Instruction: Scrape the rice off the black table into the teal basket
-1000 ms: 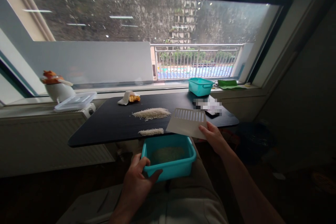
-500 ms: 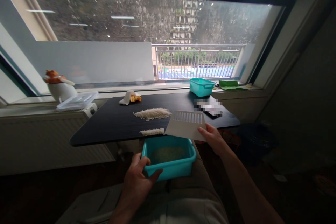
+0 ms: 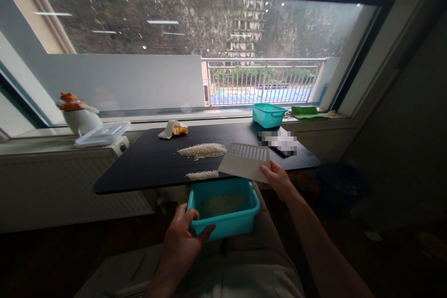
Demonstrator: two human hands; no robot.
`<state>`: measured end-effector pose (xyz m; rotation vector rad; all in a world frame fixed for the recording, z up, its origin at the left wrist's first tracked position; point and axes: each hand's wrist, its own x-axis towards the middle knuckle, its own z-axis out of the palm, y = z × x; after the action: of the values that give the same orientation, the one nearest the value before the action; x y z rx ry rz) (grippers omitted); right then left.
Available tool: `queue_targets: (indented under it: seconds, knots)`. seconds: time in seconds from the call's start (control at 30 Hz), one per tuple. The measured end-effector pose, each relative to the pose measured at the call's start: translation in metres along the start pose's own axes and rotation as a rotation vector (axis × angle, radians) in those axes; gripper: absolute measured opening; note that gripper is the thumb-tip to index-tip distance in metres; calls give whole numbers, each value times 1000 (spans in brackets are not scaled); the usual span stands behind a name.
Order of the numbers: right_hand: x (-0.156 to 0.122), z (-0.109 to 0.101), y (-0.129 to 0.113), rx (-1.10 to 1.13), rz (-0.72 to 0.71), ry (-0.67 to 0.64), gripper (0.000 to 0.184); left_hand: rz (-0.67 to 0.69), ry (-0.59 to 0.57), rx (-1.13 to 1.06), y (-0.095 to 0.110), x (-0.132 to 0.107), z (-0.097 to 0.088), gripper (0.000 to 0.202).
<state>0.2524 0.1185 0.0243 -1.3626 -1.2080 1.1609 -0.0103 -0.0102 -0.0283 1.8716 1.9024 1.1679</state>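
Scraper (image 3: 245, 163) slightly leftward in right hand (image 3: 278, 180) grip; left hand (image 3: 182, 242) clasping teal tub (image 3: 223, 208).

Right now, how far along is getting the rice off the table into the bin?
Some rice already lies in the teal bin, which the left hand grips below the table edge. The right hand holds the white scraper beside the small rice line. That line and the bigger pile remain.

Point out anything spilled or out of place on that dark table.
Loose white rice lies straight on the black tabletop: a larger heap mid-table and a thin strip at the near edge, above the teal plastic bin. A crumpled wrapper with orange scraps sits behind.
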Motion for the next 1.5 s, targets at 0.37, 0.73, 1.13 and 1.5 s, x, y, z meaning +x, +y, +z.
queue_targets:
  seconds: [0.37, 0.73, 1.13, 1.5]
  knots:
    - [-15, -11, -6, 53, -60, 32, 14, -2, -2, -4, -1, -2, 0, 28]
    - [-2, 2, 5, 37, 3, 5, 25, 4, 12, -1, -2, -1, -1, 29]
    - [-11, -8, 0, 85, -68, 49, 20, 4, 4, -5, -2, -1, 0, 28]
    - [-6, 0, 8, 42, -20, 22, 21, 7, 21, 8, -2, -2, 1, 30]
